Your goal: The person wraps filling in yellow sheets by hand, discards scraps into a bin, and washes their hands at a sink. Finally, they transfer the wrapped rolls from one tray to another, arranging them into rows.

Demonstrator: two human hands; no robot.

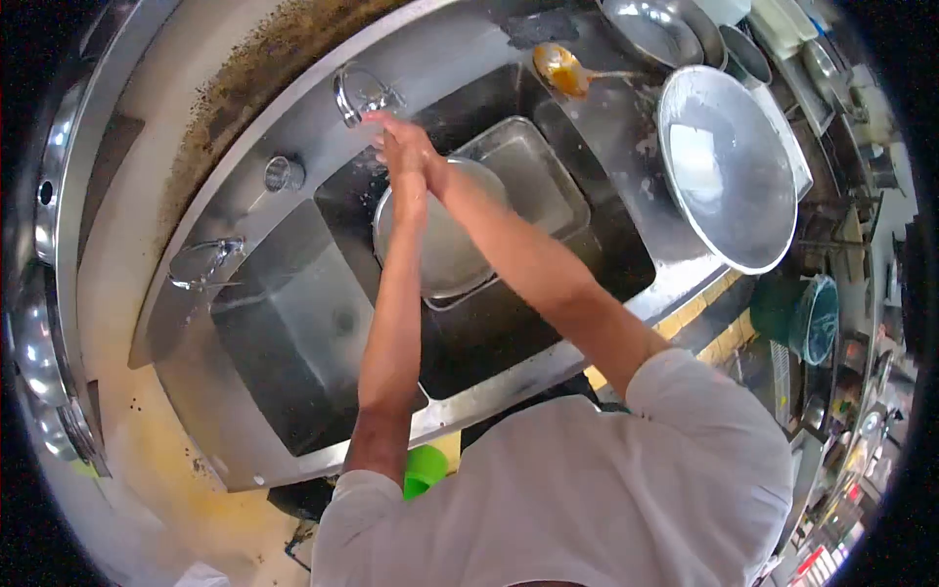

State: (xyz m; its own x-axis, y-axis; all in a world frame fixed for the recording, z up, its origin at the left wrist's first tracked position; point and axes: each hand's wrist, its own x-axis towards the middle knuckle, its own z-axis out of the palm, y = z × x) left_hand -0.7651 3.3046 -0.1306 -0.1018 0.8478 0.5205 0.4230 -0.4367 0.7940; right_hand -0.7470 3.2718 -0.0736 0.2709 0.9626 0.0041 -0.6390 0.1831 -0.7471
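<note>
At left, the second tap (207,264) and a clear glass (285,174) stand apart from the work, while beside the far tap (342,96) the left hand (402,166) and right hand (427,157) press together, their fingers overlapping, no object seen between them, exact spread indeterminable. Sound practice is judged to be wrists low, palms turned evenly, and drips kept over the round pan (455,240), which sits below the hands in the right basin, overlapping the tray (553,191). Further right, a stained spoon (563,70) and wide bowl (729,166) occupy the counter (631,186); no brand, label or writing is legible.
</note>
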